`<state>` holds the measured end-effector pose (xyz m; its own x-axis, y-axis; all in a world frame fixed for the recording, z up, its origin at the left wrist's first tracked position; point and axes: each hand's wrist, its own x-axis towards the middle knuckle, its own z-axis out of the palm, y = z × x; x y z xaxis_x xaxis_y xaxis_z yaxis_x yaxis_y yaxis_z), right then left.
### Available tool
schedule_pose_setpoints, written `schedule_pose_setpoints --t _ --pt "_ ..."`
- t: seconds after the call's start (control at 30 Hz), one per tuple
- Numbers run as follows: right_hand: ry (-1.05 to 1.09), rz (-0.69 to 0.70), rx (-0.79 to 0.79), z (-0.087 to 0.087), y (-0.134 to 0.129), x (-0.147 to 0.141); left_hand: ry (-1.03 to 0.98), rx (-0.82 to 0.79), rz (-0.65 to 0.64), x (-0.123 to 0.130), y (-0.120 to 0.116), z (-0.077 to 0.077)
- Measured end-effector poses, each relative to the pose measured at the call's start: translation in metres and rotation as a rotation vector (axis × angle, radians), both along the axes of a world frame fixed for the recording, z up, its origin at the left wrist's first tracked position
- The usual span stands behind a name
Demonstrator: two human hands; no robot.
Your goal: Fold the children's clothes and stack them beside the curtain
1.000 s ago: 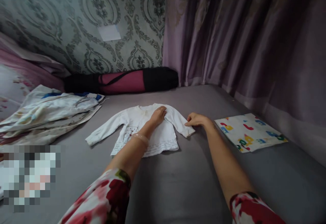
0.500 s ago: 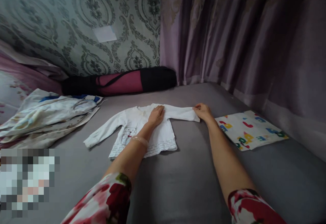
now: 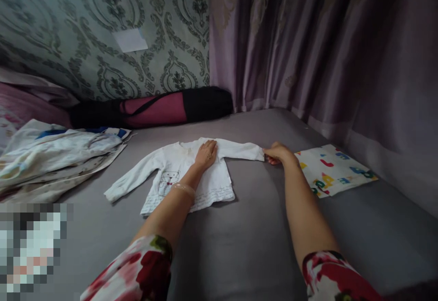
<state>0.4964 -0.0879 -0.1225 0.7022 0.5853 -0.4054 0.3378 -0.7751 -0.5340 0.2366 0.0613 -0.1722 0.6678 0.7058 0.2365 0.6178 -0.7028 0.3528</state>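
Note:
A small white long-sleeved shirt [image 3: 219, 182] lies spread flat on the grey sheet [image 3: 236, 241], with a drawn animal face on its front and rows of print near the hem. My left hand [image 3: 205, 154] rests flat on the upper chest by the right-side shoulder, fingers stretched out. At the cuff of the sleeve that reaches right, my right hand [image 3: 276, 153] is closed on the cloth, and the sleeve lies nearly straight. The other sleeve slants down to the left, untouched.
A folded cloth with colourful letters [image 3: 338, 168] lies to the right. Piled cloths [image 3: 58, 155] are at the left. A black and pink long bag [image 3: 157, 109] lies along the patterned wall, beside purple curtains [image 3: 260, 41].
My right hand has turned at the cuff and its fingers are curled more; the sleeve end sits a little higher. My left hand stays on the shirt. The view has shifted slightly.

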Motion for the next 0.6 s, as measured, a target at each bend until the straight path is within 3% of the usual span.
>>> schedule_pose_setpoints --t 0.2,0.5,0.6 --pt "-0.243 0.122 -0.068 0.012 -0.003 -0.018 0.097 0.020 0.031 0.003 -0.005 0.002" --pt "-0.408 0.002 0.093 0.020 -0.001 -0.036 0.134 -0.040 0.040 0.007 0.010 0.018" --pt "-0.435 0.025 0.159 0.021 -0.001 -0.039 0.152 -0.024 0.003 0.007 0.011 0.020"
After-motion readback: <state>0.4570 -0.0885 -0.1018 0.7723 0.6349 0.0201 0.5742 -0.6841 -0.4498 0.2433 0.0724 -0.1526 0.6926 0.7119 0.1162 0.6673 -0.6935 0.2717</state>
